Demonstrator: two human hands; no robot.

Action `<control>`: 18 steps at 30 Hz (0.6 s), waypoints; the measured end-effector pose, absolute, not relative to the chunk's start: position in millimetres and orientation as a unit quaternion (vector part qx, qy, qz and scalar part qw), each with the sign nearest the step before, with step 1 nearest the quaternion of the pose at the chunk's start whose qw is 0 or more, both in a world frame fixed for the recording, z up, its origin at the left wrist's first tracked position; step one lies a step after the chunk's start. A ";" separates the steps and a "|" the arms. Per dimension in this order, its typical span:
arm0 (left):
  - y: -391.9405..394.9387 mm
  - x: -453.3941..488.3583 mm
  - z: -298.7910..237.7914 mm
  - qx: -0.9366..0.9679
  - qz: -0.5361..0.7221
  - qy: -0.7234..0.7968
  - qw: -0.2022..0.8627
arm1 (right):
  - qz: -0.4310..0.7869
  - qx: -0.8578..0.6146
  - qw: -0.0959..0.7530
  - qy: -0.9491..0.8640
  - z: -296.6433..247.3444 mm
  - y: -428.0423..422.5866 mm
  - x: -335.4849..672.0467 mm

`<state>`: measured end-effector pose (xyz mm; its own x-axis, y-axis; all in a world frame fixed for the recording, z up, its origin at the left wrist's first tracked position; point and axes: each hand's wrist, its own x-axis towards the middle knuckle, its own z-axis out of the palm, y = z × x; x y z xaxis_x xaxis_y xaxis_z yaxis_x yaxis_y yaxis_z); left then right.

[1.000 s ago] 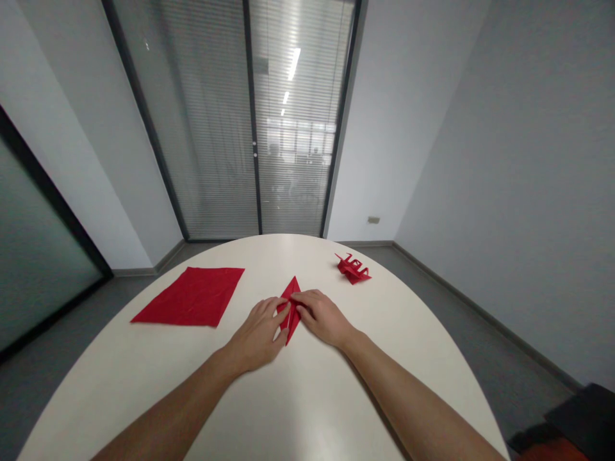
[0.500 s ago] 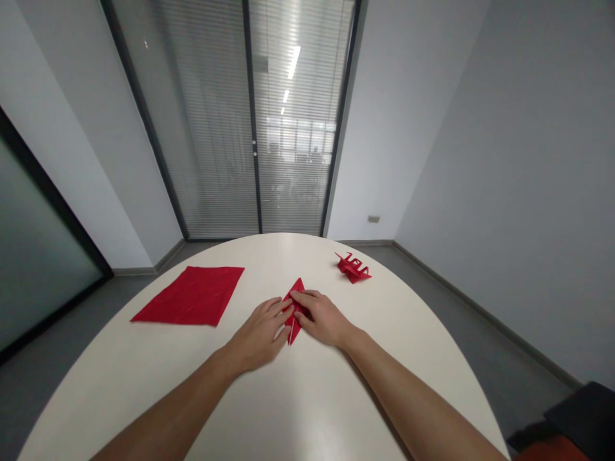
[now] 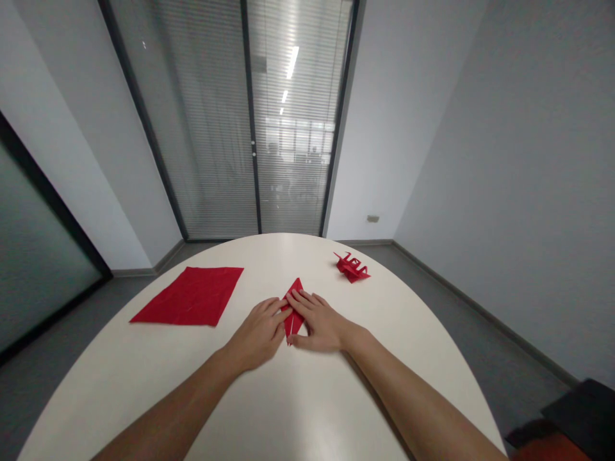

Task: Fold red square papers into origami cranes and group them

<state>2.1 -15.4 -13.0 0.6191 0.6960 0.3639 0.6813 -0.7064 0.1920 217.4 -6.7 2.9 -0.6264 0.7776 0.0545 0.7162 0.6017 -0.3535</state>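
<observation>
A red paper folded into a narrow diamond [image 3: 293, 324] lies on the white table between my hands, its lower half split by a pale centre line. My right hand [image 3: 323, 325] rests on it with the fingers stretched flat over its upper part and the thumb by its bottom point. Along the paper's left edge, the fingertips of my left hand [image 3: 259, 333] touch it, the fingers extended and the thumb partly hidden. Both hands are open, pressing on the paper rather than gripping it.
A flat red paper sheet [image 3: 192, 296] lies at the left of the round white table [image 3: 288, 410]. Toward the back right stand red folded paper cranes [image 3: 353, 267], close together. Beyond the table is a glass partition with blinds [image 3: 216, 160]. A dark object [image 3: 581, 410] shows at lower right.
My right hand has spread over the paper, its thumb sliding down toward the bottom point. My left thumb has drawn back from the lower part, leaving more of the paper visible.
</observation>
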 end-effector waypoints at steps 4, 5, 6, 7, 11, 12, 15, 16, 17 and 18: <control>-16.0 2.2 -14.2 0.899 0.222 0.377 0.022 | 0.145 -0.424 0.120 -0.886 1.7 -9.1 217.0; -16.4 2.2 -14.2 0.897 0.227 0.379 0.024 | 0.137 -0.424 0.133 -0.885 1.5 -9.6 216.9; -16.9 2.2 -13.9 0.894 0.233 0.382 0.026 | 0.127 -0.423 0.147 -0.885 1.3 -9.9 216.8; -17.4 2.4 -13.4 0.890 0.238 0.387 0.028 | 0.117 -0.419 0.162 -0.886 1.4 -9.9 216.8; -18.8 3.6 -10.4 0.875 0.251 0.413 0.034 | 0.093 -0.405 0.203 -0.887 1.8 -7.6 217.6; -18.8 4.0 -9.8 0.872 0.253 0.418 0.035 | 0.092 -0.405 0.208 -0.886 1.7 -6.6 217.9; -18.4 4.9 -9.1 0.875 0.251 0.412 0.037 | 0.098 -0.410 0.224 -0.879 1.2 -4.0 219.0; -18.1 5.0 -9.1 0.877 0.250 0.410 0.037 | 0.102 -0.411 0.230 -0.876 1.2 -3.4 219.2; -17.9 5.1 -9.0 0.876 0.249 0.411 0.035 | 0.106 -0.411 0.237 -0.874 1.2 -3.0 219.3; -17.6 5.2 -8.9 0.873 0.250 0.417 0.034 | 0.109 -0.409 0.244 -0.873 1.4 -2.8 219.4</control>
<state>5.2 -17.6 -8.9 0.5273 0.7449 0.4087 0.7111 -0.6502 0.2677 219.4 -2.8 1.4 -0.5467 0.7667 0.3366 0.6599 0.6420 -0.3904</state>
